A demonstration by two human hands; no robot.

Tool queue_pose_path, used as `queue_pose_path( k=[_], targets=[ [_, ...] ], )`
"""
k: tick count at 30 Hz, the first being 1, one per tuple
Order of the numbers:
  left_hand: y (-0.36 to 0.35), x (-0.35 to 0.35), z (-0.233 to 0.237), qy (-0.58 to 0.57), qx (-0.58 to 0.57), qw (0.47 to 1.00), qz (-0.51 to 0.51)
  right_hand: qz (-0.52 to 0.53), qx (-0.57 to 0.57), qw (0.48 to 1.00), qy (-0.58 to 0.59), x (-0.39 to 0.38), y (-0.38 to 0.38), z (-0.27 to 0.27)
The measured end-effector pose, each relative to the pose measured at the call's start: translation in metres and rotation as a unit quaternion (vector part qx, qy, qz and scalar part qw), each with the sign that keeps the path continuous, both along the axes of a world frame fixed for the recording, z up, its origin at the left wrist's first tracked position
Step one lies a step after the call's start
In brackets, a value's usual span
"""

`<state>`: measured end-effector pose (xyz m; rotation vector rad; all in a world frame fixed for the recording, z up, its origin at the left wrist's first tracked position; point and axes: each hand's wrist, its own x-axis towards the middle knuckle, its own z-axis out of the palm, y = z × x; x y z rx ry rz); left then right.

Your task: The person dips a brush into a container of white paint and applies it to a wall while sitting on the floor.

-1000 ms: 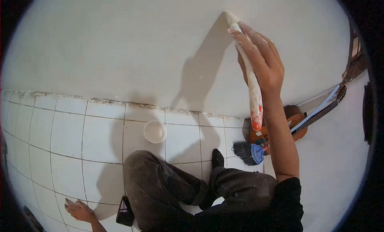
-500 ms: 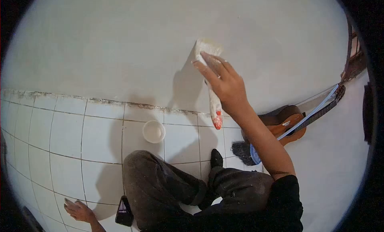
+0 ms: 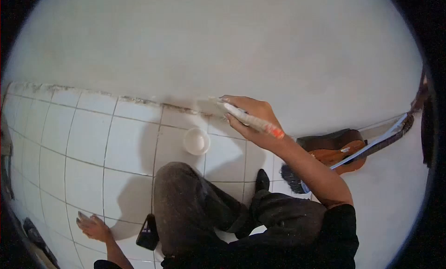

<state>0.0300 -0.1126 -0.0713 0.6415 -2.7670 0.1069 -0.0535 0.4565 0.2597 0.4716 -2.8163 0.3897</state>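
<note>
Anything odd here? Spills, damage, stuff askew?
The wall edge looks ragged and dark-stained along the bottom, unlike the plain surface above. At right, a broom crosses a guitar, an odd pairing. No spill shows.

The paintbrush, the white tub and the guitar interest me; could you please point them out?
Paintbrush (image 3: 252, 120), head view: on its pale handle.
White tub (image 3: 187, 142), head view: on the left side of its wall.
Guitar (image 3: 333, 154), head view: on the brown top of its body.
</note>
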Motion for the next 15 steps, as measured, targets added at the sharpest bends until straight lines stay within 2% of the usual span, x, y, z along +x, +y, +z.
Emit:
queue_pose_path(
  k=[2,3,7,9,12,13,15],
  targets=[
    [-0.005,0.0,-0.009,0.008,-0.008,1.0,0.003,-0.106,-0.208,0.958,-0.166,0.002,-0.012,0.001],
    [-0.005,0.0,-0.005,0.005,-0.016,1.0,0.008,-0.117,-0.173,0.959,-0.191,-0.001,-0.011,-0.006],
    [0.009,-0.005,0.014,-0.02,0.032,0.999,0.009,-0.097,-0.185,0.948,-0.241,-0.002,-0.019,-0.027],
    [0.007,-0.005,0.01,-0.008,0.046,0.999,0.021,-0.137,-0.192,0.927,-0.291,0.001,-0.023,-0.041],
    [0.006,-0.001,0.008,-0.034,0.015,0.999,0.014,-0.115,-0.189,0.931,-0.291,0.003,-0.022,-0.061],
    [0.006,-0.002,0.01,-0.042,0.018,0.999,0.013,-0.089,-0.219,0.926,-0.293,0.004,-0.019,-0.069],
    [0.01,-0.004,0.013,-0.048,0.027,0.998,0.03,-0.099,-0.206,0.924,-0.305,0.005,-0.019,-0.077]
  ],
)
